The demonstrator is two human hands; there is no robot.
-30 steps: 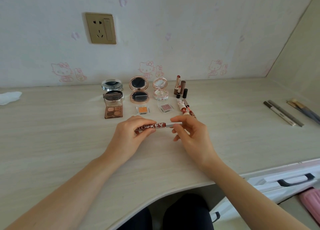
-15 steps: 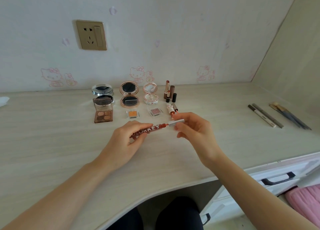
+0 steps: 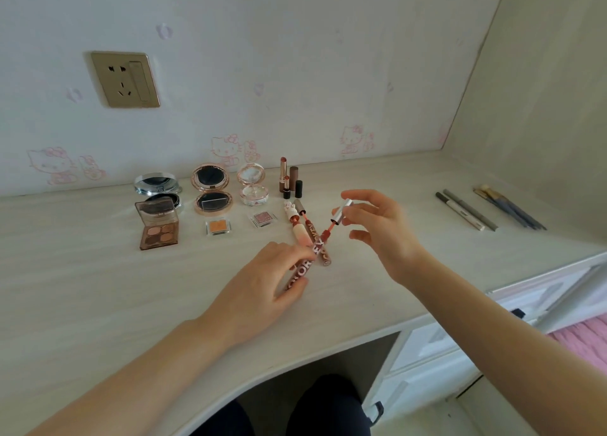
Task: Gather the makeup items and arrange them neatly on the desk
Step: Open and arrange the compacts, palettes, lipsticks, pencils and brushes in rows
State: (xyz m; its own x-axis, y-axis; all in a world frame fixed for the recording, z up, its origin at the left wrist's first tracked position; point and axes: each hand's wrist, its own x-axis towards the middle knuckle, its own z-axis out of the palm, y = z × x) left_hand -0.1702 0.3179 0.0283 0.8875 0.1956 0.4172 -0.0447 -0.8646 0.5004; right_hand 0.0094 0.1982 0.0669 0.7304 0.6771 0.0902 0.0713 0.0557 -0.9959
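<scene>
The lip gloss tube in my left fingers is dark red with white lettering; its cap, in my right fingers, is silver. Beyond them, the eyeshadow palette shows browns, and the bench is pale wood-grain.

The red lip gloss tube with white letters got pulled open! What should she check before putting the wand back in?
1. Left hand grips the red lip gloss tube with white letters: ok.
2. Right hand pinches the silver cap of the wand: ok.
3. The wand's red tip is back inside the tube: not ok, it is out.
4. Tip lined up with the tube's mouth: cannot tell, the fingers hide the mouth.
5. Wet tip clear of the two lip tubes lying on the pale wooden desk: cannot tell, it looks very near the darker lettered one.
</scene>
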